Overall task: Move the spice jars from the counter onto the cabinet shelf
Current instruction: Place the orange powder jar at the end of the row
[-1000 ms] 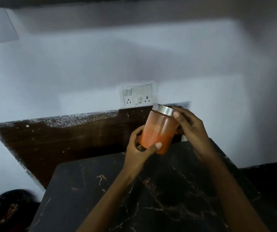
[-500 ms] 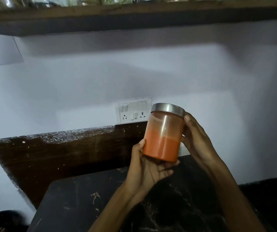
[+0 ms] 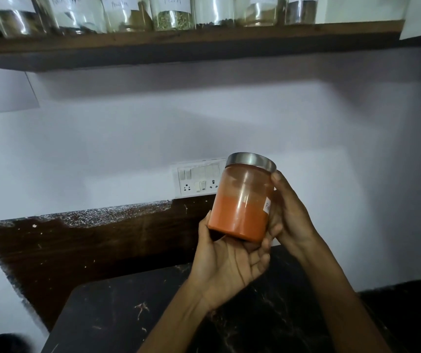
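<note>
A glass spice jar (image 3: 242,200) half full of orange-red powder, with a steel lid and a small white label, is held in the air above the counter. My left hand (image 3: 227,261) cups its base from below, thumb up the jar's left side. My right hand (image 3: 288,212) grips the jar's right side, fingers curled behind it. High above runs the wooden cabinet shelf (image 3: 179,42), lined with several labelled glass spice jars (image 3: 172,14).
A black marble counter (image 3: 128,322) lies below my hands. On the white wall behind the jar sits a switch and socket plate (image 3: 196,179). A dark brown backsplash (image 3: 77,245) runs to the left. A paper sheet (image 3: 0,90) hangs at upper left.
Both hands have carried the jar upward, away from the counter. The view has tilted up, bringing the shelf and its row of jars into sight.
</note>
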`<act>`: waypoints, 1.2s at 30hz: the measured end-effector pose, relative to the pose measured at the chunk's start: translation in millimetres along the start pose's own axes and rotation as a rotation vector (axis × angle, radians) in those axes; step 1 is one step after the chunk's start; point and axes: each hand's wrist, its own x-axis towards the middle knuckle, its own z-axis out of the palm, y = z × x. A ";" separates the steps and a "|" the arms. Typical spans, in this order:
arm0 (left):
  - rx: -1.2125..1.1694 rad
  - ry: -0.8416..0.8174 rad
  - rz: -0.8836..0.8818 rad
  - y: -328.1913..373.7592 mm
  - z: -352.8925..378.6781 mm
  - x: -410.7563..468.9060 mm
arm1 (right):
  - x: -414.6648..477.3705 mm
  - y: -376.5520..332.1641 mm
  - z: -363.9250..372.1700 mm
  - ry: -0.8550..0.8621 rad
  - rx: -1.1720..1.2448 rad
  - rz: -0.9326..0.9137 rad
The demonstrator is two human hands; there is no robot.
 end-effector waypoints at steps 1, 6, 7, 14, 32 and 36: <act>-0.002 0.008 -0.008 1.1 2.2 -0.4 | 0.3 -1.0 0.6 0.010 -0.023 -0.035; 0.161 0.152 0.113 6.8 8.1 0.8 | -0.8 -8.7 5.2 0.069 -0.073 -0.122; 0.200 0.162 0.137 6.8 10.2 0.2 | -0.5 -8.6 5.0 0.081 -0.075 -0.123; 0.294 0.183 0.204 3.5 17.2 2.7 | 3.1 -15.0 8.0 0.142 -0.153 -0.152; 0.063 0.063 0.037 6.6 29.0 13.2 | 1.3 -39.4 0.7 0.101 -0.399 -0.265; 0.078 0.036 0.013 9.6 34.4 18.1 | 1.5 -47.1 0.8 0.111 -0.407 -0.281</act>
